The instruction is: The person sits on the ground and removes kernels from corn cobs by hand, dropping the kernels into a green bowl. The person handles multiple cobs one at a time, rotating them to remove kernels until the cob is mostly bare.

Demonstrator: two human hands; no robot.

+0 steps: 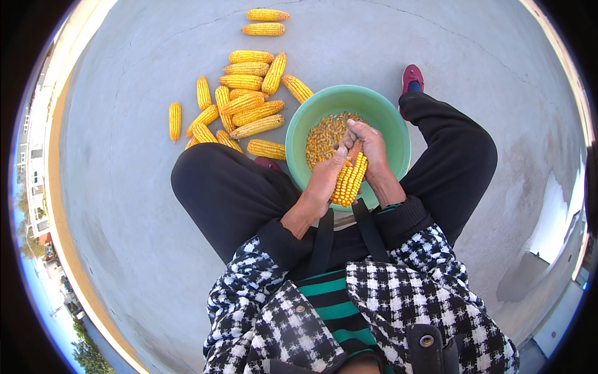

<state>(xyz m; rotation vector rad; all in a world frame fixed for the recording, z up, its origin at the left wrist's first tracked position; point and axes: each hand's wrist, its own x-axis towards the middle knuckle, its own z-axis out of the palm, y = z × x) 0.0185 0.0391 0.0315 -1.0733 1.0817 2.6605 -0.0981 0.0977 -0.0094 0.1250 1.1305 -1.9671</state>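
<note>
A partly shelled ear of yellow corn [349, 181] is held over a green plastic basin [299, 103]. My left hand [324, 180] grips the ear from its left side, with the thumb along it. My right hand [373, 145] closes around the upper end, where bare reddish cob [356, 148] shows. Whether that bare part belongs to the same ear or to a second cob, I cannot tell. Loose corn kernels [327, 131] cover part of the basin's bottom. The fingers of both hands are partly hidden behind the ear.
Several whole ears of corn [252, 112] lie piled on the concrete floor [140, 187] left of the basin. Two more ears [264, 29] lie farther off. My bent legs [453, 135] flank the basin, and one red shoe [413, 79] shows at the right.
</note>
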